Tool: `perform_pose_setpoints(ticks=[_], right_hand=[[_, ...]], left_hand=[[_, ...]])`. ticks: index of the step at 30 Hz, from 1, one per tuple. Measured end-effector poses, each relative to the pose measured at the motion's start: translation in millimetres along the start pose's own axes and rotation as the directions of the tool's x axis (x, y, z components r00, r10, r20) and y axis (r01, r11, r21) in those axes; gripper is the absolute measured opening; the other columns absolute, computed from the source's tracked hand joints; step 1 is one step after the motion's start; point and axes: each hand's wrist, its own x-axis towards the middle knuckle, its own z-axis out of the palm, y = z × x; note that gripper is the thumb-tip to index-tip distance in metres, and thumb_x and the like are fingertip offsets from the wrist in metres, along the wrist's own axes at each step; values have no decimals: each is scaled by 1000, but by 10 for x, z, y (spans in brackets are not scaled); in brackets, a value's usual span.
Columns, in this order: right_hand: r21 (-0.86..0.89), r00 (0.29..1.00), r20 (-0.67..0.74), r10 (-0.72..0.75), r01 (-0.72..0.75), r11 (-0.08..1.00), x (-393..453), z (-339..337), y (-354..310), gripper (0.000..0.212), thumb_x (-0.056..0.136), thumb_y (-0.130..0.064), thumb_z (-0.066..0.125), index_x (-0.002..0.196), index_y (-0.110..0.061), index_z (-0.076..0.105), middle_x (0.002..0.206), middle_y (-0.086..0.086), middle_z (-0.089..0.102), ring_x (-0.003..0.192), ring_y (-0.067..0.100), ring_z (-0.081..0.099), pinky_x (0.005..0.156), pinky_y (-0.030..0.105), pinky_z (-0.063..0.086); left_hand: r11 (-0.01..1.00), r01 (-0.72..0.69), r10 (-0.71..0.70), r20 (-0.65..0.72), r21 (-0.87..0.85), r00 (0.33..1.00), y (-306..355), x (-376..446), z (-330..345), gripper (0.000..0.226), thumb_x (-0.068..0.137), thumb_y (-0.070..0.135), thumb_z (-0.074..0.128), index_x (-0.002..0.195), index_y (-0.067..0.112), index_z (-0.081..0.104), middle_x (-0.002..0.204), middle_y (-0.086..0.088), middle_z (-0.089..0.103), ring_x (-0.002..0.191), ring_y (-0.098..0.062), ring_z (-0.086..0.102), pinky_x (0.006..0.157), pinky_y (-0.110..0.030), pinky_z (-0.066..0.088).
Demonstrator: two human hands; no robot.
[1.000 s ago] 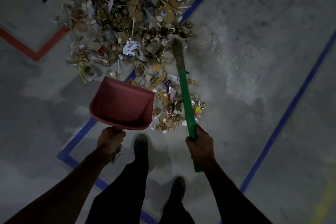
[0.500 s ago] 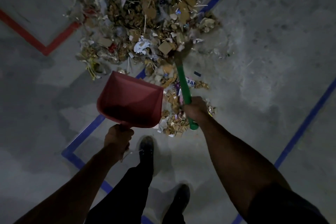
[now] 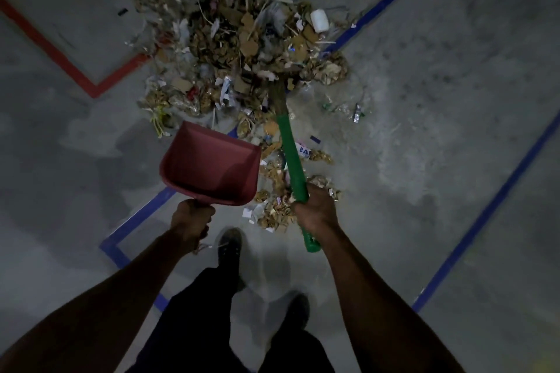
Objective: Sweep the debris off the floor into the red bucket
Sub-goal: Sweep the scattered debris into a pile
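Red dustpan (image 3: 212, 169): held above the grey floor, its open mouth tipped toward the debris, nothing inside that can be made out; it hangs just left of the broom handle.
Left hand (image 3: 191, 216): fingers curled round the dustpan's short handle at the pan's near edge, gripping it.
Right hand (image 3: 316, 206): wrapped round the green handle, well up from its near end, gripping it firmly.
Broom (image 3: 290, 157): green handle slanting away from the person, its near end poking out past the right hand; the brown brush head is buried in the near edge of the debris.
Debris (image 3: 248, 48): a wide heap of torn cardboard, paper scraps, sticks and wrappers lying on the floor ahead of the person; a thinner trail runs back along the broom handle to a small clump just beside the right hand.
White lump (image 3: 319, 20): sits on the heap's far right side.
Floor (image 3: 439, 85): grey concrete, dusty and blotched.
Blue lines (image 3: 497, 197): painted on the floor, one running under the debris, one to the right.
Red line (image 3: 65, 62): painted angle on the left, its end reaching the heap.
Feet (image 3: 229, 247): dark shoes and dark trousers, standing just short of the debris.
Red bucket: apart from the dustpan, no red container is in view.
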Motion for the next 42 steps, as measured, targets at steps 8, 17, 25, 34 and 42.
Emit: perform_pose_setpoints(ticks=[8, 17, 25, 34, 42], right_hand=[[-101, 995, 13, -103, 104, 989, -692, -818, 644, 29, 78, -19, 69, 106, -18, 66, 95, 3, 67, 90, 26, 65, 72, 23, 45], [172, 968, 183, -172, 141, 975, -603, -2194, 1498, 13, 75, -7, 70, 86, -13, 68, 60, 6, 64, 47, 21, 59, 46, 26, 47], [443, 922, 367, -127, -53, 895, -531, -3178, 1751, 15, 83, -6, 72, 76, 1, 60, 58, 13, 50, 41, 19, 45, 38, 21, 37], [317, 900, 416, -132, -7, 948, 526, -3773, 1266, 8, 85, 1, 61, 77, 1, 58, 60, 14, 52, 45, 21, 46, 39, 23, 37], [205, 816, 553, -165, 58, 977, 1625, -4364, 183, 8, 87, 6, 56, 80, 3, 56, 59, 12, 49, 42, 17, 44, 37, 20, 35]], left_hand=[[990, 21, -29, -48, -142, 998, 37, -627, 502, 8, 87, 2, 54, 79, 4, 55, 61, -10, 48, 43, -19, 36, 39, -20, 29], [914, -111, 74, -109, -390, 991, 101, -1694, 1571, 26, 96, 10, 51, 71, 13, 43, 54, -4, 39, 29, -10, 33, 32, -10, 24], [873, -177, 111, -168, -454, 979, 400, -2151, 2278, 21, 93, 6, 57, 74, 6, 48, 57, -9, 38, 25, -8, 30, 33, -11, 24], [842, -99, -57, -268, -531, 962, 1004, -1698, 2960, 29, 95, 25, 58, 78, 3, 51, 58, -11, 45, 25, -12, 34, 33, -15, 27], [715, -20, -229, -261, -699, 938, 2006, -1358, 3301, 25, 95, 28, 56, 89, 6, 47, 64, -10, 41, 36, -15, 33, 34, -14, 29]])
